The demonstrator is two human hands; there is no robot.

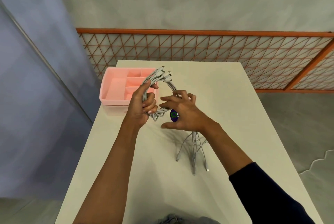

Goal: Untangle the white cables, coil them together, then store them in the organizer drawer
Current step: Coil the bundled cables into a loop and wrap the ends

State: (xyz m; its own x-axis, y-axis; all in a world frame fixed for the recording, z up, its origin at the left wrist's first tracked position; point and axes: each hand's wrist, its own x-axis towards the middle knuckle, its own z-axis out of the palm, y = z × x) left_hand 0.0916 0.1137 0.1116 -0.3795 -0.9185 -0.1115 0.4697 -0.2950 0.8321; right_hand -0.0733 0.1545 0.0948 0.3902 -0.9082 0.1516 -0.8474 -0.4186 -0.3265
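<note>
Above the table (pixel 222 101), left hand (pixel 140 109) grips ringed, seemingly rubbery cables (pixel 162 77).

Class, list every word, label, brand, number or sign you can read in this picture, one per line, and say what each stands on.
No text in this view can be read.
Purple oval object on the table: a green ring mark and a white speck, too blurred to read.
Pink organizer: no label visible.
White cables: no print visible.
</note>
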